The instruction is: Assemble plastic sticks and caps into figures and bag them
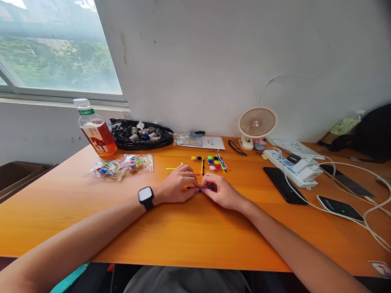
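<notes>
My left hand (pixel 177 185) and my right hand (pixel 221 191) meet at the middle of the orange table (pixel 195 232), fingertips pinched together on a small blue plastic stick piece (pixel 200 188). A black smartwatch (pixel 146 197) sits on my left wrist. Just beyond my hands lie several small coloured plastic discs and sticks (pixel 214 162), a black and yellow stick (pixel 203 166) and a green stick (pixel 171 168).
Two clear bags of coloured parts (pixel 122 166) lie at the left, behind them a tea bottle (pixel 95 130) and a black bag (pixel 140 134). At the right are a small fan (pixel 257 124), a power strip (pixel 290 167), phones (pixel 284 183) and white cables (pixel 366 211).
</notes>
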`<state>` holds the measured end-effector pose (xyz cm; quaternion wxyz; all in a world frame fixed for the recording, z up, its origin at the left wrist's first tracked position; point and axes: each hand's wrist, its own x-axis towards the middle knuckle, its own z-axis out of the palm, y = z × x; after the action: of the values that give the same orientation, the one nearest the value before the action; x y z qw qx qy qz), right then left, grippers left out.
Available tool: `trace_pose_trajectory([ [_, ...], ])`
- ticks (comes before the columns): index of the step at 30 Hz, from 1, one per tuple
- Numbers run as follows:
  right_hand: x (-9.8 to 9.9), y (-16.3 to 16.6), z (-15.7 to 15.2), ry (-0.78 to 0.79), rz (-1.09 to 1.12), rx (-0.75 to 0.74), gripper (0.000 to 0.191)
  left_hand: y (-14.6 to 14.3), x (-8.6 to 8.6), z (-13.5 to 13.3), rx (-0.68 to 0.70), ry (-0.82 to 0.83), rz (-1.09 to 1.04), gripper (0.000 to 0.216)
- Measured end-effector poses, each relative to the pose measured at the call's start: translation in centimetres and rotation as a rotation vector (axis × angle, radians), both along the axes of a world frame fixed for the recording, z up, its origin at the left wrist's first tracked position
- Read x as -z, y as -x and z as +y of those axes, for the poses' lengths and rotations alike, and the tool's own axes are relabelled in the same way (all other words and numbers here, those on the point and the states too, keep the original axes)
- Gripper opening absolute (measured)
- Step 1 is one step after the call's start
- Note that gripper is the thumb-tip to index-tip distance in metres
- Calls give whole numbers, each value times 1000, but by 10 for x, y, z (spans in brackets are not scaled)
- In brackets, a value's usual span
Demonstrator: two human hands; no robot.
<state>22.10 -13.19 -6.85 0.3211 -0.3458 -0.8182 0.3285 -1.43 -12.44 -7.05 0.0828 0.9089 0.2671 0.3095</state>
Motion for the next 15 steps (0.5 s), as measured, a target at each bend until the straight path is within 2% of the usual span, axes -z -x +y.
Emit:
trace_pose_trajectory([
  [8,1,0,2,33,-5,-3,11,-3,2,0,72,-20,-64,13],
  [15,4,0,5,55,12,-3,10,-4,1,-2,64,-14,-40,11],
])
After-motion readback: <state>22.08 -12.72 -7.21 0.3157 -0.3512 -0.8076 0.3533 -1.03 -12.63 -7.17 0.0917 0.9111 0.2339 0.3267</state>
